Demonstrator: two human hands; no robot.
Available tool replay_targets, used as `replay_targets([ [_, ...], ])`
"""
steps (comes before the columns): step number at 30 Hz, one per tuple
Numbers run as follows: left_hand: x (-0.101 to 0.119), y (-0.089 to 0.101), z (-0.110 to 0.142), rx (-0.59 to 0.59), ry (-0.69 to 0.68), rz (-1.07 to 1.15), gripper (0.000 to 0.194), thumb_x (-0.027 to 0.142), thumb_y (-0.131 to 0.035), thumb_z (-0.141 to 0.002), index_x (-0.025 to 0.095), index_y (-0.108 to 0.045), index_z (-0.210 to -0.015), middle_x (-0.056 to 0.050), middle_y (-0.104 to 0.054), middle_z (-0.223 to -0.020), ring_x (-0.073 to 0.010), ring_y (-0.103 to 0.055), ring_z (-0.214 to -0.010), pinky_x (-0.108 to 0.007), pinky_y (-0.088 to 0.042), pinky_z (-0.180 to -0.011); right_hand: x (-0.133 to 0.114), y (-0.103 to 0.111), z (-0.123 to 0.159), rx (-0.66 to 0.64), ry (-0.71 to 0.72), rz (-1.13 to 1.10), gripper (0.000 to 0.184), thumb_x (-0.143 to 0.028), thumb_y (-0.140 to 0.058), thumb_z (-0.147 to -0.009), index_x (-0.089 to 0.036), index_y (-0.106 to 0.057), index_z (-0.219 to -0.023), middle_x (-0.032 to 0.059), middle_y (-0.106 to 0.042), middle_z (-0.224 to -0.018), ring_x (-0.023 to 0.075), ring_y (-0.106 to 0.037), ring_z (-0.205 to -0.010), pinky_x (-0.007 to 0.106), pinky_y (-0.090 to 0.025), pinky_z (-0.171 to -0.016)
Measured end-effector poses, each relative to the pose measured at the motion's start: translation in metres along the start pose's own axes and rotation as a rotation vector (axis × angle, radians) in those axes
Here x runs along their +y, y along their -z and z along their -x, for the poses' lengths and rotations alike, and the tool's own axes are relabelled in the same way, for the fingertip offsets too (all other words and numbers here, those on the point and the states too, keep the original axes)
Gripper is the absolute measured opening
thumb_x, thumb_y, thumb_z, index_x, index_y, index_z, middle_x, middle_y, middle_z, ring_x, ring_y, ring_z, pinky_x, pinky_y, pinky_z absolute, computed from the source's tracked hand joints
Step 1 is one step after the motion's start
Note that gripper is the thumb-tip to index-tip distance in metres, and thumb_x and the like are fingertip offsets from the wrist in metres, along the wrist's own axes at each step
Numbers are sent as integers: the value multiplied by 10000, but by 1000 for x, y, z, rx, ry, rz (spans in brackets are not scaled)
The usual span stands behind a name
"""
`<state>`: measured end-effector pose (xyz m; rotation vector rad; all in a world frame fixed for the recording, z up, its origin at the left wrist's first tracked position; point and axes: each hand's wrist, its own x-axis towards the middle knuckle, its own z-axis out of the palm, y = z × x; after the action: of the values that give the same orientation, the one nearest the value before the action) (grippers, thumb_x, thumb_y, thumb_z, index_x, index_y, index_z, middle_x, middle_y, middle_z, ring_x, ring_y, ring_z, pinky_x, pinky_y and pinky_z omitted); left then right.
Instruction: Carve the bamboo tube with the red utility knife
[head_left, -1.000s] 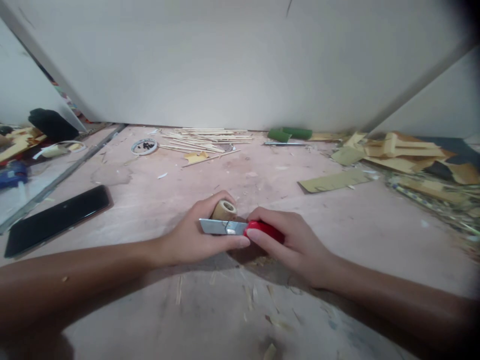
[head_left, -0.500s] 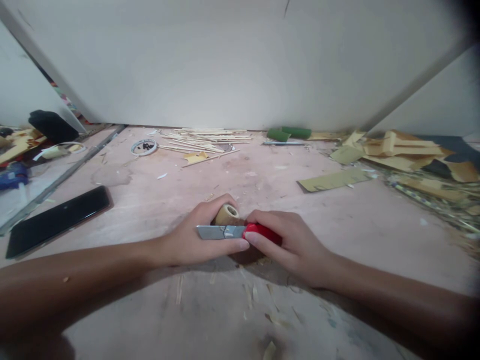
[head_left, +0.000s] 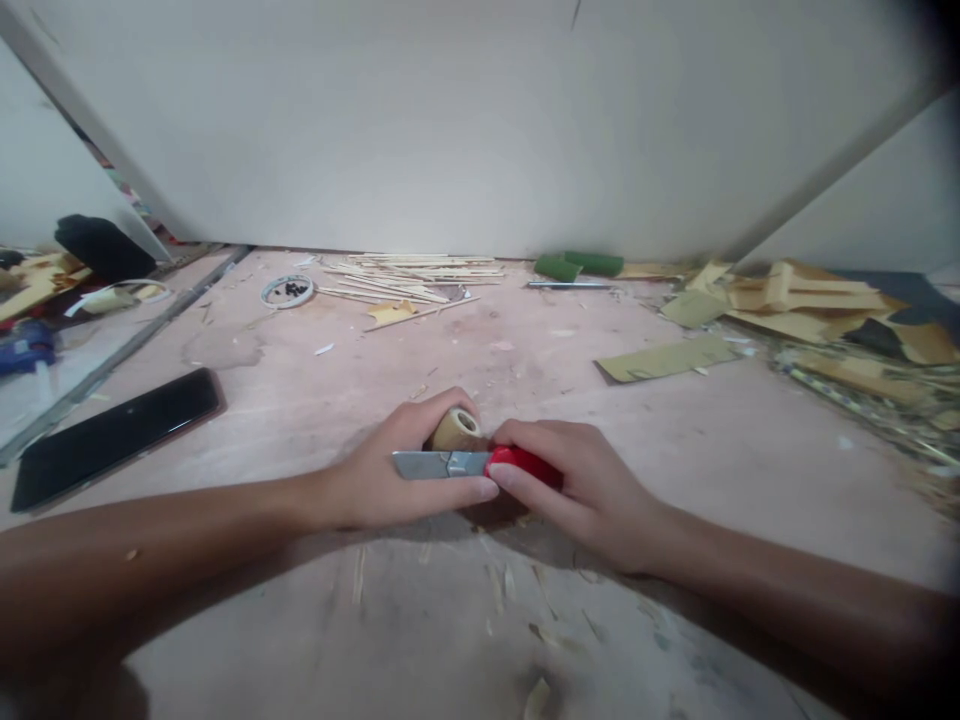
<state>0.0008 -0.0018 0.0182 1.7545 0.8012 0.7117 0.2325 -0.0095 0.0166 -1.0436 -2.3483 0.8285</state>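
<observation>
Near the middle of the work surface, my left hand point(head_left: 401, 465) is closed round a short tan tube point(head_left: 453, 431), which looks like a piece of bamboo. Its hollow, pale-rimmed end faces up and away from me. My right hand point(head_left: 581, 480) grips the red handle of a utility knife point(head_left: 517, 466). The knife's broad grey blade points left, lying across the near side of the tube, between it and my left thumb. That thumb's tip reaches the front of the red handle. Whether the blade's edge touches the tube is hidden.
A black phone point(head_left: 116, 435) lies at the left. Thin sticks point(head_left: 412, 277), a ring-shaped lid point(head_left: 287, 291) with dark bits, and green tube pieces point(head_left: 577, 265) lie along the white panel point(head_left: 465, 120). Sandpaper point(head_left: 667, 358) and tan scraps point(head_left: 810, 300) are at the right. Shavings litter the front.
Almost nothing differs. My hands, the knife and the tube keep the same position, apart from a very slight shift of the whole view.
</observation>
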Motion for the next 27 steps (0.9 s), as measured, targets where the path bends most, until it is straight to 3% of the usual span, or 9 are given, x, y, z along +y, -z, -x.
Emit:
replay_targets([
  [27, -2, 0, 0, -4, 17, -24, 341, 397, -789, -875, 209, -533, -999, 40, -542, -835, -130, -487, -746, -254, -401, -655, 1, -1, 0, 1, 4, -12, 342, -440, -527, -1062, -197, -573, -824, -14, -618, -727, 139, -552, -655, 266, -338, -621],
])
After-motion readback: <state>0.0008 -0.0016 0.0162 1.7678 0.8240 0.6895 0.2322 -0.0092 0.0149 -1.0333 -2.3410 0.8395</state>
